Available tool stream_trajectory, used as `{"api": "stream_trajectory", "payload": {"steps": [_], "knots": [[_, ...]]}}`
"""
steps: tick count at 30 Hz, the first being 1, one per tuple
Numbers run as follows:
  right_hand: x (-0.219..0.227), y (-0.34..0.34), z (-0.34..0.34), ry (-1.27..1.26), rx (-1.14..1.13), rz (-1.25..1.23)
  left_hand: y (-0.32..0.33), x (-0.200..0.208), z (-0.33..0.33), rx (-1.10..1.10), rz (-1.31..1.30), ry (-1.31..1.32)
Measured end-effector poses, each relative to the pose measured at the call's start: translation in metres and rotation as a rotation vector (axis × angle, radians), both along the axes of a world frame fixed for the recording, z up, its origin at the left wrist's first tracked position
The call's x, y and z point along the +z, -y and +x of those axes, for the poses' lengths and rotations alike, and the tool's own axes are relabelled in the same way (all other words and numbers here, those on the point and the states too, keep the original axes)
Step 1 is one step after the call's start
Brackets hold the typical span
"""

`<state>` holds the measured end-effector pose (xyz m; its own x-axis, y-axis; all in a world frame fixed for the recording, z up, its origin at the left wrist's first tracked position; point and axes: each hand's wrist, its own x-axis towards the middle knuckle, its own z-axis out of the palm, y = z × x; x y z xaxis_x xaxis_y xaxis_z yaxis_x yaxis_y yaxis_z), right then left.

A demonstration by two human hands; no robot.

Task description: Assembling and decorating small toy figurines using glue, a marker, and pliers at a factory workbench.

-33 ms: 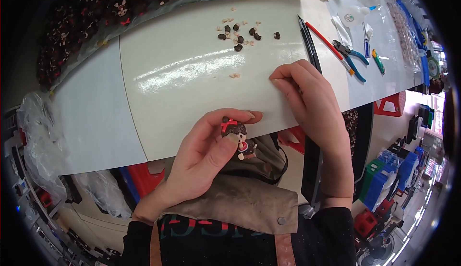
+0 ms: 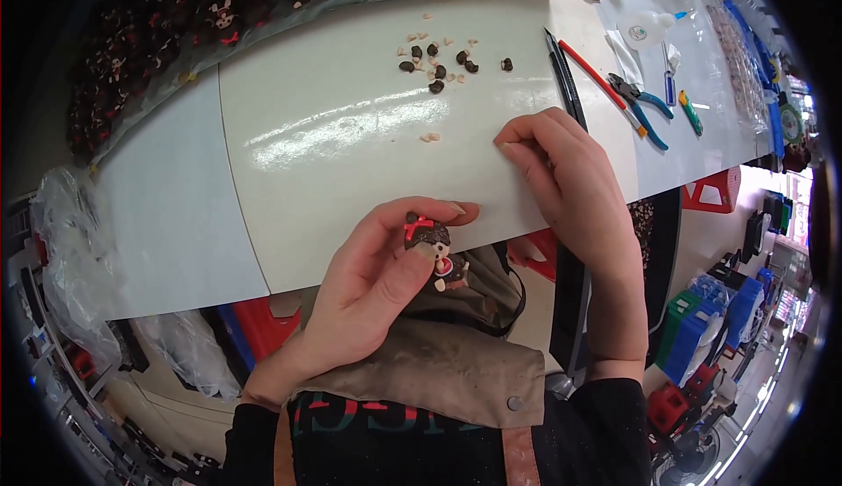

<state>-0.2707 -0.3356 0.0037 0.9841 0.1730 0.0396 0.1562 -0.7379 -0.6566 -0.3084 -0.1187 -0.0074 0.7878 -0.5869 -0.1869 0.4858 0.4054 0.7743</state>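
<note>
My left hand (image 2: 377, 284) is closed around a small figurine (image 2: 451, 268) near the table's front edge. The figurine has a dark brown head with a red bow, a cream face and red and white trim on its body. My thumb lies across its left side and hides part of it. To the right, my right hand (image 2: 561, 166) is over the table with thumb and forefinger pinched together. Whatever may be between those fingertips is too small to make out. Farther off, several dark brown rounded pieces (image 2: 437, 87) and small cream bits (image 2: 430, 138) lie scattered on the white tabletop (image 2: 307, 196).
A pile of similar brown figurines (image 2: 224, 17) fills a lined tray at the far left. On the right lie black tweezers (image 2: 563, 74), a red-handled tool (image 2: 596, 78), blue-handled cutters (image 2: 645, 104), a screwdriver (image 2: 670, 87), a green-handled knife (image 2: 691, 113) and a white bottle (image 2: 645, 30).
</note>
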Motion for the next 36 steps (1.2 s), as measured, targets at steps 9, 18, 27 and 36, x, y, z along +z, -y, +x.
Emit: {"api": "stream_trajectory", "payload": {"steps": [9,18,27,36], "knots": [[0.008,-0.005,0.006,-0.093,-0.048,-0.046,-0.008,0.001,-0.004,0.031,-0.004,-0.023],[0.006,0.0,-0.012,-0.047,-0.015,0.012,-0.011,-0.002,-0.004,0.038,-0.007,0.002],[0.0,0.0,-0.019,0.005,0.026,-0.022,0.0,-0.003,-0.003,0.034,-0.021,-0.011],[0.018,0.025,-0.024,0.014,-0.093,0.159,0.003,0.002,-0.016,0.092,0.067,0.01]]}}
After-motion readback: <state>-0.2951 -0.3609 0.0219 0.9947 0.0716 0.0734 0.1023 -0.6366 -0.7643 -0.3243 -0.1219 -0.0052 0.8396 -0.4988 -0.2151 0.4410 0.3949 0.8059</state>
